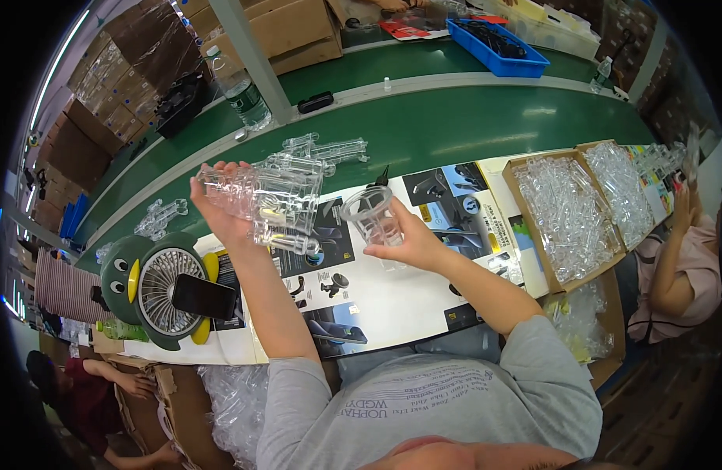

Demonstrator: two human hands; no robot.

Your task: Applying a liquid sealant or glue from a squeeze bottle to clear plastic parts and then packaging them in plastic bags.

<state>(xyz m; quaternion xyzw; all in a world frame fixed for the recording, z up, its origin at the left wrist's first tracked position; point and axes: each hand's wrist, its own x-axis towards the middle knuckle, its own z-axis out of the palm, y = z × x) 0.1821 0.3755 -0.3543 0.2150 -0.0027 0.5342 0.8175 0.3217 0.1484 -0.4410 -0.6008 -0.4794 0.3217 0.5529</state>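
A stack of clear moulded plastic trays (271,202) sits raised above the bench in the left hand (220,207), fingers curled round its far end, apparently to keep the nested pieces together. The right hand (404,243) — close beside it, not touching — grips a single clear round plastic cup-shaped piece (369,213), mouth tilted up. Beyond the hands runs a green conveyor belt (455,125); right of the right hand, a cardboard box (525,204) of more clear parts within reach — and left, a green penguin-shaped desk fan (153,290).
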